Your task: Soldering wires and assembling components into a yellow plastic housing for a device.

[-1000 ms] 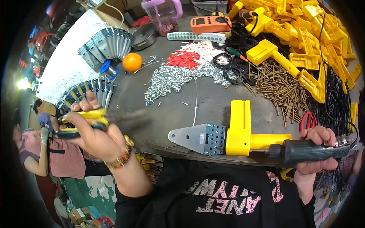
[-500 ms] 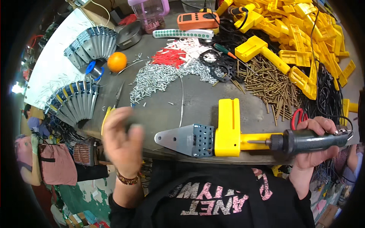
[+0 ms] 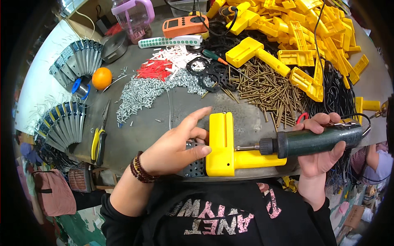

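Observation:
In my right hand is a dark green electric screwdriver, held level with its bit pointing left. The bit's tip is beside the upright block of a yellow plastic housing, above the housing's handle. My left hand grips the housing's left side, thumb against its edge and index finger stretched along the far end. Beneath that hand lies a perforated metal plate, joined to the housing and mostly hidden. Housing and plate lie at the table's near edge.
Small silver screws, red sleeves and long brass-coloured screws lie in piles. Yellow housings heap at the back right. Pliers, an orange ball-like fruit, fanned metal blades and an orange meter surround them.
My left hand has moved right onto the housing, covering the metal plate. The screwdriver has shifted left and up, its bit now beside the housing's block. The view has shifted too, uncovering the pliers.

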The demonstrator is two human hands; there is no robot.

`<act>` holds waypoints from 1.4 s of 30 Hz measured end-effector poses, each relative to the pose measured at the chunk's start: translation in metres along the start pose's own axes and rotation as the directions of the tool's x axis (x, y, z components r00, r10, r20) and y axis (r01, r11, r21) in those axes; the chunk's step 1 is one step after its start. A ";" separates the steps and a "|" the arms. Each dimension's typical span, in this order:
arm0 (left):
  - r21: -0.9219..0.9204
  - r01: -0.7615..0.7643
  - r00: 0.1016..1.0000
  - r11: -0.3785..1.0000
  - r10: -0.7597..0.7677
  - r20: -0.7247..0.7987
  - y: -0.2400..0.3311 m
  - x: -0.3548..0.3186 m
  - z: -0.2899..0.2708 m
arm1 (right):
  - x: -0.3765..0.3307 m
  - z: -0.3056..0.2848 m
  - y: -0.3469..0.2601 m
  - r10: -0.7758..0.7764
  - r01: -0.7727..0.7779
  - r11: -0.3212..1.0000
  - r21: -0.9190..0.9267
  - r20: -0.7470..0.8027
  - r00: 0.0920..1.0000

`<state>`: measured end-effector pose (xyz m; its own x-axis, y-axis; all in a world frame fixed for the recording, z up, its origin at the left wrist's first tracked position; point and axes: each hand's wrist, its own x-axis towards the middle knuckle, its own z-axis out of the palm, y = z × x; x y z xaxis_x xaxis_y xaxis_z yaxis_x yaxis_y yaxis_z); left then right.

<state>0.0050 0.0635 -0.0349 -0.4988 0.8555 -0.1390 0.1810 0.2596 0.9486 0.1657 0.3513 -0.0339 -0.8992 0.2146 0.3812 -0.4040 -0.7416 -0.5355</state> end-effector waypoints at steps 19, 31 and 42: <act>-0.127 0.033 0.999 0.991 -0.036 -0.023 -0.001 0.004 0.004 | -0.003 0.002 -0.002 -0.003 0.003 1.000 0.012 -0.012 1.000; -0.137 0.027 0.997 0.990 -0.037 -0.066 0.001 0.000 0.007 | 0.004 0.002 0.011 0.011 -0.013 0.997 0.070 0.020 1.000; 0.889 0.062 0.813 0.453 0.494 -0.308 -0.025 0.046 -0.046 | 0.009 0.005 0.016 0.017 -0.018 1.000 0.023 0.017 1.000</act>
<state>-0.0615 0.0760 -0.0525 -0.5777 0.6856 0.4430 0.8047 0.5693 0.1682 0.1518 0.3386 -0.0350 -0.9031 0.1912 0.3845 -0.3842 -0.7599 -0.5244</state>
